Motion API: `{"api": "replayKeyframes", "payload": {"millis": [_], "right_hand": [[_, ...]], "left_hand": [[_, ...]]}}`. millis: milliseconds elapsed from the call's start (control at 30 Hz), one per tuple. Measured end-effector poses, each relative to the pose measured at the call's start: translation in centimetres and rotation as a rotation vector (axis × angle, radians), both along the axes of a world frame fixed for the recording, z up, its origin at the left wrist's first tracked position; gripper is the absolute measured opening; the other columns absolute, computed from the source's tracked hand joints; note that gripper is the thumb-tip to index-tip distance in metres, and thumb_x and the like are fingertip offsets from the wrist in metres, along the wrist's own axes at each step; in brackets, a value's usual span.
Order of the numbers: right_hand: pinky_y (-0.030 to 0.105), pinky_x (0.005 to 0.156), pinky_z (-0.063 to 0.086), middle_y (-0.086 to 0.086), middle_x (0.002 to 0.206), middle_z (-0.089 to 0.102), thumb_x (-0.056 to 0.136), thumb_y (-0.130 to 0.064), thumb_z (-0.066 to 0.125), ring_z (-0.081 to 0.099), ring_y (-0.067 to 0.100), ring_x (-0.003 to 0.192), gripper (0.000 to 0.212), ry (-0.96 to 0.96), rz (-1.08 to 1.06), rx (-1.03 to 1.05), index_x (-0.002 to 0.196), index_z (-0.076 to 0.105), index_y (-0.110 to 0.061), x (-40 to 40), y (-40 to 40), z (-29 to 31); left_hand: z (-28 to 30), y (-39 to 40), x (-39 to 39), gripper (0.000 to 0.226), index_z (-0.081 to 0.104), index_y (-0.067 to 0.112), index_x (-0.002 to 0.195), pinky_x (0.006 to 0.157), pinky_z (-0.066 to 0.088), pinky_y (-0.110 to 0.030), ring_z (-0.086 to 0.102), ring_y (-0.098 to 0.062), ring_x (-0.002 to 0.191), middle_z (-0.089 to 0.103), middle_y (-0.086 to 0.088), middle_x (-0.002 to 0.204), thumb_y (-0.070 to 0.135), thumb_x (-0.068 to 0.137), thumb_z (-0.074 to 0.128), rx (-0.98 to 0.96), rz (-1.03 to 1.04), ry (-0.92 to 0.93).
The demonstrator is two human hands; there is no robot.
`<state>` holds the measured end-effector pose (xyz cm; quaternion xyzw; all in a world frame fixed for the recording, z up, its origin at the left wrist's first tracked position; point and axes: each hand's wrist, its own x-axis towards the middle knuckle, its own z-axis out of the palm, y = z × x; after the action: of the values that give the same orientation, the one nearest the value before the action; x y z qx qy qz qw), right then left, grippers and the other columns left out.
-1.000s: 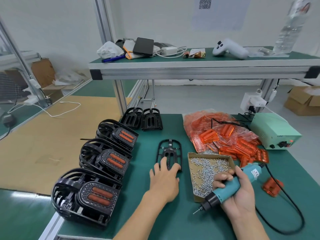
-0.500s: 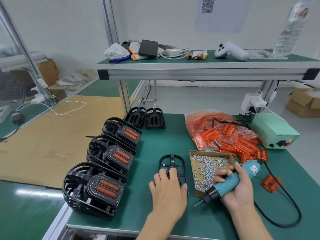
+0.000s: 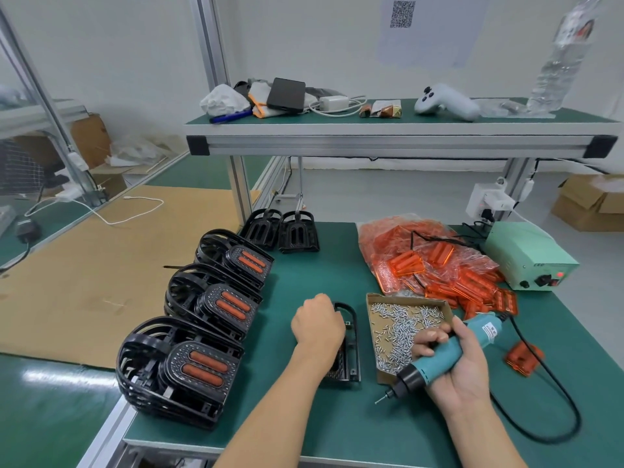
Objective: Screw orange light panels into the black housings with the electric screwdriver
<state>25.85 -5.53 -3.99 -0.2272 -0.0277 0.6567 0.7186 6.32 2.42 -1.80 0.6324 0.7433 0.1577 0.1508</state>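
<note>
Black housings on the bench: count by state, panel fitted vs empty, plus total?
Panel fitted: 3 visible, fronting three stacks; housings behind not countable
Empty: 3, two at the back, one under the left hand
Total: 6

counter (image 3: 304, 265): dark green
housings (image 3: 351, 336): black
panels (image 3: 439, 265): orange, see-through
screwdriver (image 3: 449, 352): teal body, black nose and cord
screws (image 3: 401, 325): silver
tray (image 3: 371, 319): brown cardboard
power box (image 3: 526, 255): pale green, red lamp
shelf (image 3: 574, 118): green top, silver edge
</note>
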Motion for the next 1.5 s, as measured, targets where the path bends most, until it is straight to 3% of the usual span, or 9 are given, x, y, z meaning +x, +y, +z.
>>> {"api": "replayKeyframes", "payload": {"millis": [133, 267, 500, 633, 833, 1000, 1167, 1367, 1500], "right_hand": [[0.019, 0.052, 0.044, -0.008, 0.069, 0.05, 0.084, -0.027, 0.073, 0.054, 0.007, 0.065, 0.02, -0.01, -0.003, 0.018, 0.077, 0.055, -0.019, 0.0, 0.0, 0.0], [0.018, 0.053, 0.043, -0.008, 0.069, 0.049, 0.085, -0.028, 0.071, 0.053, 0.007, 0.066, 0.02, -0.006, -0.008, 0.017, 0.077, 0.055, -0.02, -0.1, 0.0, 0.0], [0.018, 0.052, 0.043, -0.009, 0.07, 0.049, 0.085, -0.028, 0.072, 0.053, 0.007, 0.065, 0.02, 0.019, 0.007, 0.007, 0.077, 0.055, -0.02, -0.1, -0.2, 0.1], [0.018, 0.052, 0.043, -0.009, 0.07, 0.049, 0.085, -0.028, 0.072, 0.053, 0.007, 0.065, 0.02, 0.034, 0.011, 0.004, 0.077, 0.055, -0.02, -0.1, -0.2, 0.1], [0.019, 0.052, 0.044, -0.008, 0.07, 0.049, 0.061, -0.023, 0.094, 0.053, 0.007, 0.066, 0.043, 0.02, 0.024, 0.042, 0.078, 0.055, -0.019, 0.0, -0.3, 0.2], [0.02, 0.051, 0.044, -0.007, 0.071, 0.048, 0.074, -0.025, 0.084, 0.054, 0.008, 0.063, 0.03, 0.02, 0.012, 0.019, 0.078, 0.055, -0.019, -0.1, -0.3, 0.4], [0.02, 0.051, 0.044, -0.007, 0.07, 0.048, 0.086, -0.027, 0.071, 0.054, 0.008, 0.064, 0.02, 0.017, -0.004, 0.012, 0.079, 0.055, -0.019, -0.1, -0.2, 0.0], [0.021, 0.05, 0.045, -0.005, 0.07, 0.048, 0.088, -0.028, 0.069, 0.053, 0.01, 0.063, 0.02, -0.002, 0.006, 0.004, 0.077, 0.056, -0.018, 0.0, -0.2, 0.0], [0.021, 0.049, 0.045, -0.005, 0.069, 0.049, 0.088, -0.026, 0.069, 0.054, 0.009, 0.062, 0.019, 0.003, 0.014, 0.002, 0.077, 0.057, -0.017, 0.0, -0.4, 0.2]], "left_hand": [[0.9, -0.8, -2.3, 0.032, 0.06, 0.01, 0.07, 0.059, 0.044, -0.028, 0.058, -0.026, 0.065, 0.063, -0.004, 0.068, 0.034, 0.09, 0.067, -0.021, 0.085, -0.513], [1.7, -2.8, -4.0, 0.019, 0.073, 0.007, 0.077, 0.066, 0.056, -0.036, 0.064, -0.027, 0.068, 0.072, -0.013, 0.079, 0.009, 0.093, 0.062, -0.284, 0.182, -1.176], [0.5, -4.8, -4.0, 0.049, 0.073, 0.002, 0.106, 0.065, 0.061, -0.039, 0.076, -0.033, 0.08, 0.077, -0.02, 0.098, 0.045, 0.105, 0.05, -0.467, 0.36, -1.477], [-0.4, -4.5, -4.1, 0.066, 0.062, 0.014, 0.104, 0.087, 0.054, -0.04, 0.069, -0.025, 0.094, 0.07, -0.006, 0.102, 0.075, 0.095, 0.038, -0.376, 0.327, -1.154], [-1.3, -4.8, -4.4, 0.047, 0.057, 0.012, 0.078, 0.064, 0.044, -0.033, 0.058, -0.019, 0.074, 0.064, -0.001, 0.078, 0.053, 0.099, 0.047, -0.089, 0.071, -0.423], [-1.5, -4.9, -4.5, 0.047, 0.053, 0.013, 0.073, 0.059, 0.043, -0.033, 0.053, -0.019, 0.068, 0.057, -0.001, 0.076, 0.055, 0.095, 0.053, -0.049, 0.044, -0.266], [-1.0, -4.4, -3.9, 0.042, 0.061, 0.017, 0.127, 0.082, 0.045, -0.031, 0.056, -0.022, 0.111, 0.056, -0.002, 0.122, 0.047, 0.098, 0.056, 0.07, 0.075, -0.21], [1.3, 1.2, -0.7, 0.011, 0.066, 0.018, 0.101, 0.079, 0.057, -0.037, 0.065, -0.024, 0.089, 0.069, 0.0, 0.1, 0.021, 0.097, 0.056, 0.091, -0.011, -0.148], [1.2, 5.0, 0.8, 0.014, 0.057, 0.01, 0.103, 0.073, 0.047, -0.033, 0.065, -0.031, 0.102, 0.066, -0.009, 0.11, 0.021, 0.096, 0.063, -0.007, -0.081, 0.039]]}}
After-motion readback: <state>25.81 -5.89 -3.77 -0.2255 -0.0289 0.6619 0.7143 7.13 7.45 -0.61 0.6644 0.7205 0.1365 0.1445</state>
